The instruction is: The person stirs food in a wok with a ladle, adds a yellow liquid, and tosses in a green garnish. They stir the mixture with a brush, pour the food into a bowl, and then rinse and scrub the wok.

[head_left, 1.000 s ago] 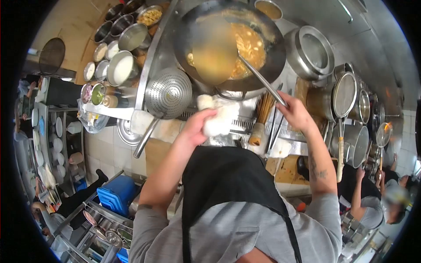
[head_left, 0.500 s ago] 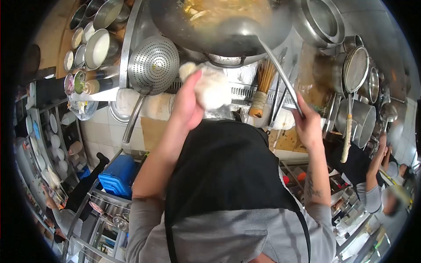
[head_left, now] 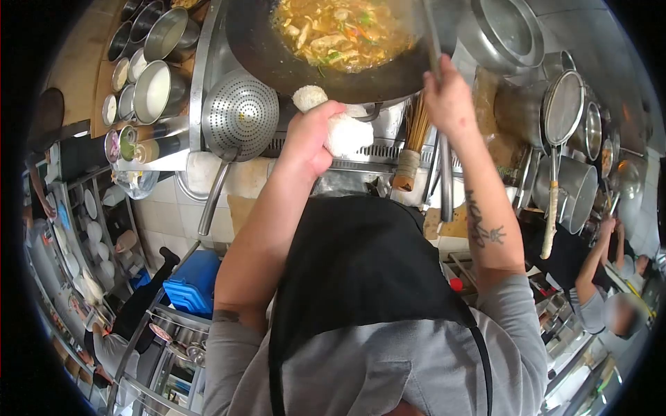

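Observation:
My left hand [head_left: 312, 139] is closed around a bunched white cloth [head_left: 350, 135], pressed against the near edge of the wok [head_left: 253, 59]. Part of the wok's loop handle [head_left: 375, 112] shows just right of the cloth. Inside the wok lies yellow-orange food in broth [head_left: 340, 38], with pale pieces and green bits. My right hand [head_left: 451, 100] grips the long metal handle of a ladle [head_left: 446, 191], held nearly upright at the wok's right side. The ladle's bowl is out of view beyond the top edge.
A perforated strainer [head_left: 239, 114] rests left of the wok. A bamboo brush [head_left: 409, 156] lies by my right hand. Steel pots [head_left: 161, 90] and sauce containers stand left; basins [head_left: 506, 35] and a mesh sieve [head_left: 563, 111] are right. Co-workers appear at both sides.
My right hand has moved up and slightly left, and the ladle's bowl has left the view. My left hand has brought the cloth against the wok's edge. Less steam covers the food.

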Demonstrator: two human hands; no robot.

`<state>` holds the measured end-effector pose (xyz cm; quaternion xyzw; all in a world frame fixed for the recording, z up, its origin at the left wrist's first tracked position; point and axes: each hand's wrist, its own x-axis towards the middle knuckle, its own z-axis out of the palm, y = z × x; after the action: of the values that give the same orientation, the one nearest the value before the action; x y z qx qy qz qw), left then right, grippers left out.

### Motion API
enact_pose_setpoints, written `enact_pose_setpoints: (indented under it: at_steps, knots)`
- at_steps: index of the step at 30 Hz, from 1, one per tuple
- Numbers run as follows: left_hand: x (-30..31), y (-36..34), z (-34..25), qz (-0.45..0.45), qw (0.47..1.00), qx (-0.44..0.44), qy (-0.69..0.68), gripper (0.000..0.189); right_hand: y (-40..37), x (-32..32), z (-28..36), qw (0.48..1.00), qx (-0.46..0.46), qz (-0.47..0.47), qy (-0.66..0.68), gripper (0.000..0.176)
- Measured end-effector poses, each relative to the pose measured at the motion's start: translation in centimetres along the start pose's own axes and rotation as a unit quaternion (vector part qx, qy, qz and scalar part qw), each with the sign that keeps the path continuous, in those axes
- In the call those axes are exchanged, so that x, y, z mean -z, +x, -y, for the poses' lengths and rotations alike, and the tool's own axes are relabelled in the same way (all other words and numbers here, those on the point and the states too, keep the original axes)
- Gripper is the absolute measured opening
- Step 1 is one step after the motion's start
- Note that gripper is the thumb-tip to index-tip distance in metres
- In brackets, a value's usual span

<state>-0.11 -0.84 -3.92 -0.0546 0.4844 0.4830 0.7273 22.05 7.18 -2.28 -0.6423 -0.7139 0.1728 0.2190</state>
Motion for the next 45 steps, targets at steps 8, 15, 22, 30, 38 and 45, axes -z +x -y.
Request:
enact_pose_setpoints:
  at_steps: [8,15,22,30,38,45]
  knots:
    - [-0.2,0.5,0.5,-0.008,0.995,-0.065,0.071,0.025,-4.7,4.3,3.0,0.966,-0.13,0.125,0.183,0.047]
    - [-0.4,0.5,0.2,-0.009,0.996,-0.062,0.066,0.029,1.2,0.0,1.3,0.983,-0.091,0.078,0.139,0.043]
    - [-0.5,0.2,-0.1,-0.016,0.996,-0.058,0.064,0.02,-6.2,4.6,6.1,0.887,-0.224,0.25,0.317,0.049]
    - [1.1,-1.0,-0.3,-0.003,0.995,-0.096,0.027,0.023,-1.8,9.7,2.4,0.996,-0.04,0.072,0.038,0.052]
    - [0.9,1.8,0.6,0.007,0.995,-0.096,0.035,0.03,-3.9,5.1,6.0,0.899,-0.278,0.213,0.264,0.062]
    - [0.7,1.3,0.1,0.011,0.996,-0.079,0.048,0.026,-6.2,5.6,6.4,0.906,-0.2,0.146,0.344,0.059]
